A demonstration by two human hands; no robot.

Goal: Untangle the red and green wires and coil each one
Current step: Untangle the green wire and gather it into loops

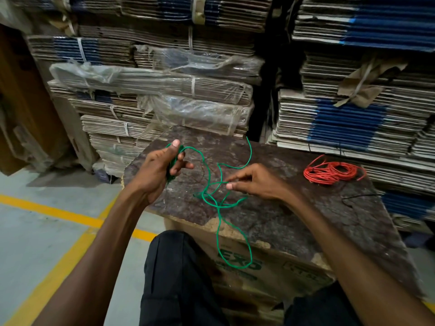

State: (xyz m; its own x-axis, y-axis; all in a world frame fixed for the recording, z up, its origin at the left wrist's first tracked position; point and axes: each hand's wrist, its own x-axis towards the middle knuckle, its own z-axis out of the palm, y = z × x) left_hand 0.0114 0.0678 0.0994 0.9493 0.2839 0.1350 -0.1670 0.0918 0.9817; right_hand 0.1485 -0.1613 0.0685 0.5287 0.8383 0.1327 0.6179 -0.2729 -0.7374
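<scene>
Near the desk's [317, 222] far right corner, red wire [333, 173] already coiled and apart; toward the middle and over the near edge, green wire [219, 203] half done, coil clenched in left hand [162, 165], loose tangle pinched by right hand [253, 182].

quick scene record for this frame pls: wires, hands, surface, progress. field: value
red wire: coiled, lying on the board's far right, apart from the green
green wire: partly coiled, rest loose, looping over the board with one loop hanging off the near edge
left hand: grips a small bundle of green coils, thumb up
right hand: pinches a loose green strand just above the board
surface: worn dark board on a cardboard box
progress: wires separated; red done, green coiling under way
background: strapped stacks of flattened cartons
</scene>
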